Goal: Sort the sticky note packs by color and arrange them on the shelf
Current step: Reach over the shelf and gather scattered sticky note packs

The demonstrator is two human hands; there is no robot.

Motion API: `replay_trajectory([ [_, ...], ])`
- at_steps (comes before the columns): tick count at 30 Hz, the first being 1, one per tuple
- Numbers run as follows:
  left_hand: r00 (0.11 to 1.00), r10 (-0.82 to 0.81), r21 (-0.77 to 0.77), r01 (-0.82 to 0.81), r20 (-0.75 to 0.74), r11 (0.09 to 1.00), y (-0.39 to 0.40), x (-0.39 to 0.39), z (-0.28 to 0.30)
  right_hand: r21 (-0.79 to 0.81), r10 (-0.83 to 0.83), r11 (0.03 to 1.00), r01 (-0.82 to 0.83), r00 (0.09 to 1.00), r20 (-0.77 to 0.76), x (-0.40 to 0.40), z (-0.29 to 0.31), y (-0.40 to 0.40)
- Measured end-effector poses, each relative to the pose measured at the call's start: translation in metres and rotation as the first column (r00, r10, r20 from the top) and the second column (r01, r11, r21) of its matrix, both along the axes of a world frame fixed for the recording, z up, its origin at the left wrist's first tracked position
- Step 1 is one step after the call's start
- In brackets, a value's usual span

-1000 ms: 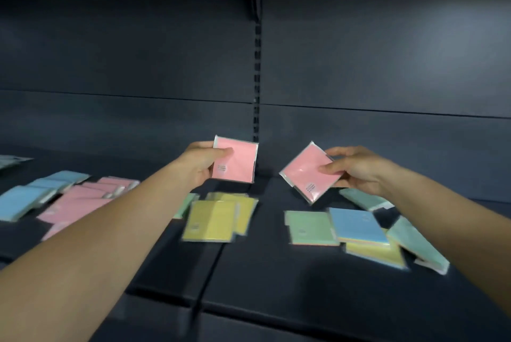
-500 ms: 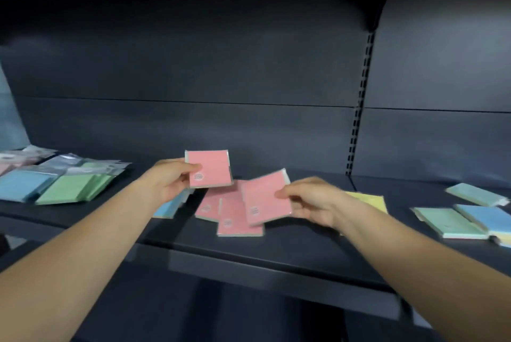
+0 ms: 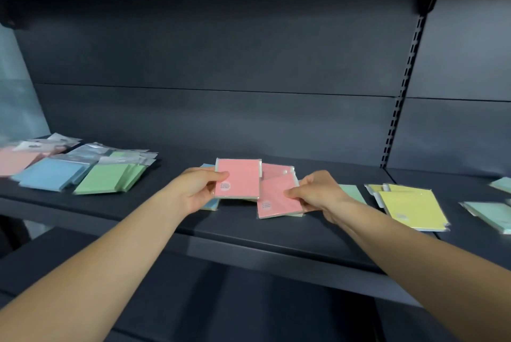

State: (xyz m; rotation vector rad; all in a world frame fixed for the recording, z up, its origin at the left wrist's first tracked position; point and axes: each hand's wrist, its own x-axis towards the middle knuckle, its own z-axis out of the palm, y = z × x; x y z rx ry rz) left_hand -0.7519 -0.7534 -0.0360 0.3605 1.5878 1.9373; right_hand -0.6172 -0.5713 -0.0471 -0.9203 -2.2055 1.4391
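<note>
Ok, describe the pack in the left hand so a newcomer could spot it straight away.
On the dark shelf, find the pink cluster at its middle. The pink pack is the left one, pinched by the left hand, a round sticker at its lower left corner; its neighbour is under the right hand.

Two bare hands show, the left hand (image 3: 197,189) and the right hand (image 3: 318,193), and each pinches one pink square sticky note pack in clear wrap (image 3: 238,179) (image 3: 279,199). At least one more pink pack (image 3: 276,171) lies under them on the one dark metal shelf (image 3: 276,233); the exact pile count cannot be told. About two yellow packs (image 3: 412,208) overlap at right. Green packs (image 3: 106,178), blue packs (image 3: 52,174) and mint packs (image 3: 489,215) overlap too much to count.
</note>
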Motion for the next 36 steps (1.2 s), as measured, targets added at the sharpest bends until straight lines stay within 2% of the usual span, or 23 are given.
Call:
replay_trajectory([
  [13,0.997,-0.074,-0.049,0.073,-0.032,0.996,0.024,0.027,-0.011,0.145,0.007,0.989,-0.022,0.994,0.107,0.016,0.008,0.020],
  [17,0.981,-0.048,-0.226,0.004,-0.190,0.974,0.038,0.035,-0.019,0.286,-0.029,0.958,-0.005,0.993,0.116,0.035,0.017,0.034],
  [23,0.917,-0.063,-0.454,-0.135,-0.395,0.881,0.041,0.029,-0.021,0.402,-0.056,0.916,0.012,0.994,0.098,0.057,0.023,0.045],
  [28,0.843,-0.176,-0.542,-0.155,-0.509,0.826,0.039,0.032,-0.011,0.578,-0.134,0.816,0.027,0.981,0.142,0.078,0.024,0.059],
  [32,0.786,-0.190,-0.547,-0.214,-0.589,0.809,0.047,0.036,0.001,0.704,-0.185,0.710,0.006,0.967,0.177,0.102,0.024,0.073],
  [36,0.630,-0.265,-0.554,-0.318,-0.730,0.770,0.073,0.049,0.021,0.772,-0.237,0.635,0.013,0.955,0.180,0.135,0.025,0.092],
])
